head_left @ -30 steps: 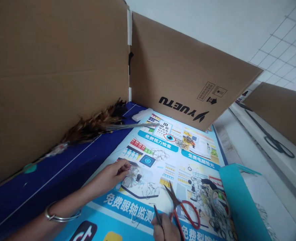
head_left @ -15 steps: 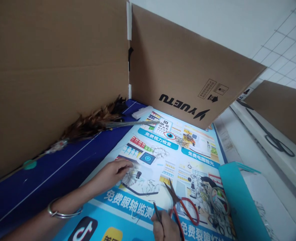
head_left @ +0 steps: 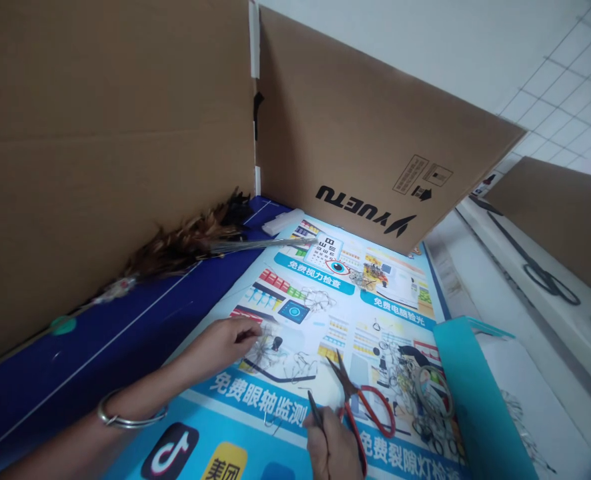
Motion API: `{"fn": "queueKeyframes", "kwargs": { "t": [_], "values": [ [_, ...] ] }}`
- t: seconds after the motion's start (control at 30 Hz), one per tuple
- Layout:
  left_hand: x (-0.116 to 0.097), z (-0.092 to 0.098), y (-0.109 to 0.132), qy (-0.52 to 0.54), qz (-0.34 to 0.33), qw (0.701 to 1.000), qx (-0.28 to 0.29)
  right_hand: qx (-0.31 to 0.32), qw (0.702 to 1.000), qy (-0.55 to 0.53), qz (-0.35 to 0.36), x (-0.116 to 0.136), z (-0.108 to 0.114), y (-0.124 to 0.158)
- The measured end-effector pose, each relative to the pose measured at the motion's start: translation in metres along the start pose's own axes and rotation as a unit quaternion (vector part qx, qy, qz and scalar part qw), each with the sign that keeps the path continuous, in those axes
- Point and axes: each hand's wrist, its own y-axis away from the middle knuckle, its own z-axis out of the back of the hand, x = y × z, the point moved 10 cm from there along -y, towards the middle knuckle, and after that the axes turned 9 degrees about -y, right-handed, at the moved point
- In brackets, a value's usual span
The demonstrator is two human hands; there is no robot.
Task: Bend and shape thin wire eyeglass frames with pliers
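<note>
My left hand [head_left: 220, 347] rests on a printed blue poster [head_left: 285, 413], fingertips pinched on a small bundle of thin wire hooks [head_left: 265, 348]. A metal bangle [head_left: 125, 415] circles that wrist. At the bottom edge my right hand [head_left: 333, 447] is closed around a slim dark tool [head_left: 314, 410] that points up and away from me. Red-handled scissors [head_left: 363, 407] lie open just right of that hand. More loose wire hooks [head_left: 300, 367] are scattered between the two hands.
Tall cardboard panels [head_left: 105, 153] wall the left and back. A feather duster [head_left: 185, 243] lies along the left panel. A teal box [head_left: 475, 393] stands at the right, with a pile of wire pieces and rings [head_left: 420, 393] beside it. Black scissors [head_left: 540, 273] lie on the white ledge.
The view has shifted slightly. My left hand stays pinched on the wire bundle and has barely moved. My right hand has come a little further into view with the dark tool.
</note>
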Motion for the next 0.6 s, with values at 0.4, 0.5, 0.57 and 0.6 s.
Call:
{"fn": "queueKeyframes", "kwargs": {
  "t": [0.4, 0.5, 0.57, 0.6],
  "values": [
    [-0.042, 0.003, 0.005, 0.110, -0.036, 0.993, 0.024, 0.067, 0.984, -0.131, -0.098, -0.012, 0.003, -0.011],
    [-0.070, 0.009, 0.007, 0.111, -0.070, 0.991, 0.040, 0.087, 0.978, -0.161, -0.098, -0.004, 0.013, -0.021],
    [-0.089, 0.013, 0.008, 0.103, -0.091, 0.989, 0.052, 0.088, 0.980, -0.152, -0.091, 0.005, 0.024, -0.028],
    [-0.097, 0.015, 0.007, 0.099, -0.097, 0.989, 0.060, 0.094, 0.982, -0.144, -0.082, 0.011, 0.029, -0.032]
  ]
}}
